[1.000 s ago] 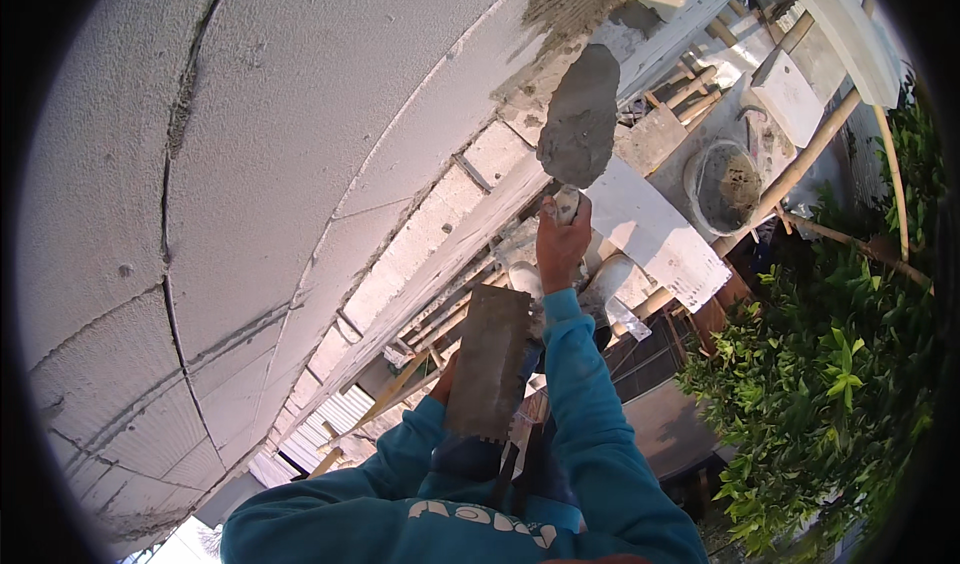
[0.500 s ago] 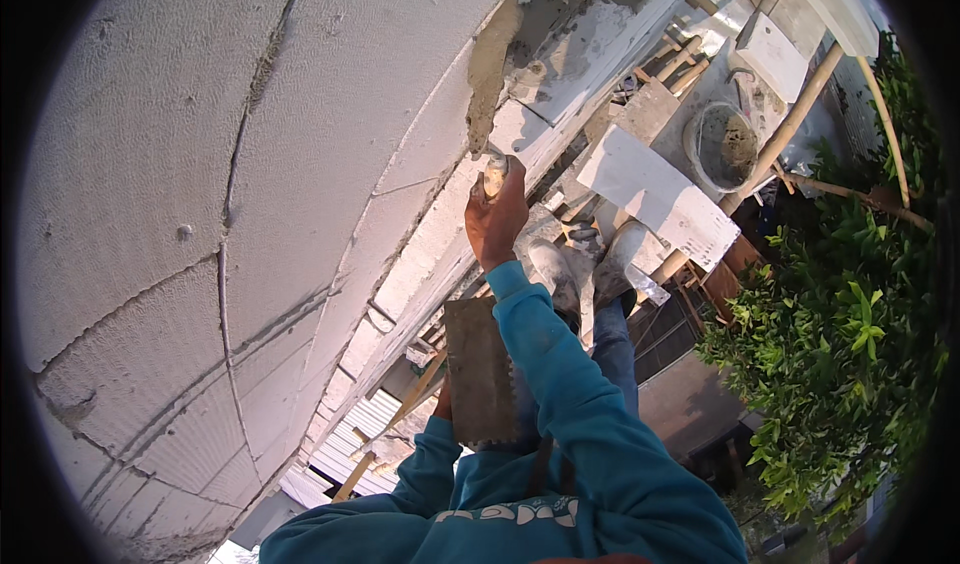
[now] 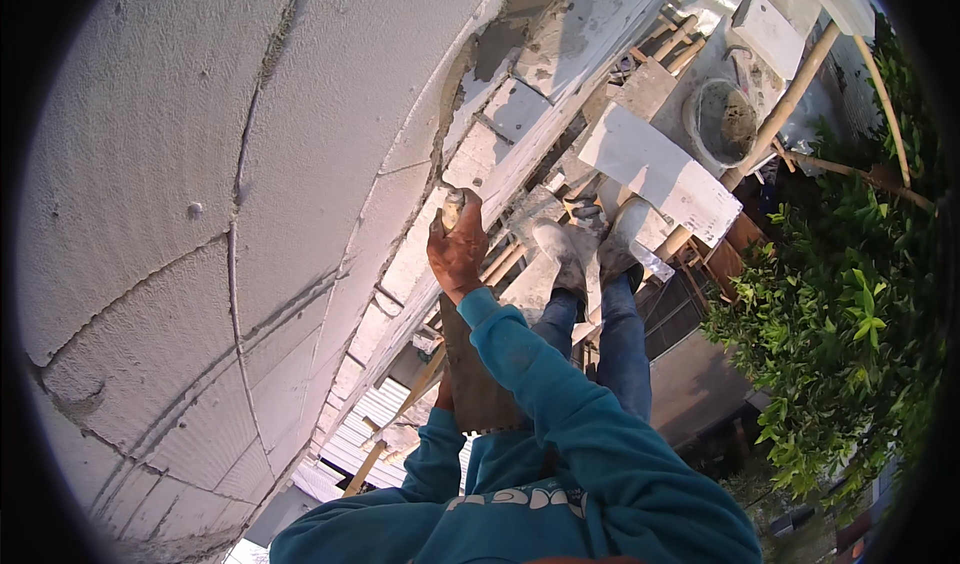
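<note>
Trowel handle [image 3: 453, 207] sits wrapped in right hand [image 3: 458, 252], fingers curled tight round it, butt end poking out above the knuckles; blade is hidden beyond the fingers, against the grey block wall [image 3: 200, 164]. Likely stiff steel, light when empty, heavier at the tip once loaded with wet mortar, handle gritty rather than slick; best gripped mid-handle as now. Left hand [image 3: 444, 394] is below the right wrist, holding a mortar-caked hawk board [image 3: 475, 384] from its near edge, fingers mostly hidden. Mortar bucket [image 3: 722, 122] lies well beyond the fingertips.
</note>
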A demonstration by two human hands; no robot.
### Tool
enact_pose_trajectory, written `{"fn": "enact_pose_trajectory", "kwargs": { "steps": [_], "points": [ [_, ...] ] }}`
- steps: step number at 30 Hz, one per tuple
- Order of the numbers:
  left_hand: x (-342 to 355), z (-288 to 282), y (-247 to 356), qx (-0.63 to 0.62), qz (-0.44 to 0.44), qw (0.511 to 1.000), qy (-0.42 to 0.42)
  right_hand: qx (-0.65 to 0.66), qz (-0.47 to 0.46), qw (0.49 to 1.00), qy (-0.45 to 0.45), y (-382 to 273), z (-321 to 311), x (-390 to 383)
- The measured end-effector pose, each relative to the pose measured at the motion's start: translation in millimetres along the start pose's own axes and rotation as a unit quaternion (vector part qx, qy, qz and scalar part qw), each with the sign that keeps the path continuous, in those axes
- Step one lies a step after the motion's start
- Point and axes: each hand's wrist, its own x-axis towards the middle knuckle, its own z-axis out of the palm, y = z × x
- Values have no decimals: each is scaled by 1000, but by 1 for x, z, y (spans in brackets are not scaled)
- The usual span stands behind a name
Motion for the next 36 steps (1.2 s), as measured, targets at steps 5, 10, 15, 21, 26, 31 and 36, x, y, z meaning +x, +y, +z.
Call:
{"fn": "enact_pose_trajectory", "kwargs": {
  "steps": [5, 10, 15, 21, 26, 31, 36],
  "points": [
    [1, 12, 15, 23, 2, 1000, -9, 56, 135, 987, 59, 32, -13, 97],
    [5, 3, 11, 24, 0, 1000, -8, 9, 55, 998, 34, 28, -24, 168],
    [0, 1, 4, 15, -4, 1000, 5, 255, -1, 967, -32, 6, -20, 114],
    [-5, -1, 9, 22, -6, 1000, 4, -29, -32, 998, 48, -36, -33, 127],
    [2, -3, 15, 28, -12, 1000, -4, -117, -72, 990, 43, -57, -28, 136],
    [4, 4, 12, 29, -17, 999, 1, -117, -21, 993, -18, -23, -55, 98],
    [5, 7, 15, 42, -21, 999, 4, 102, 119, 986, 51, 12, -59, 199]
  ]
}}
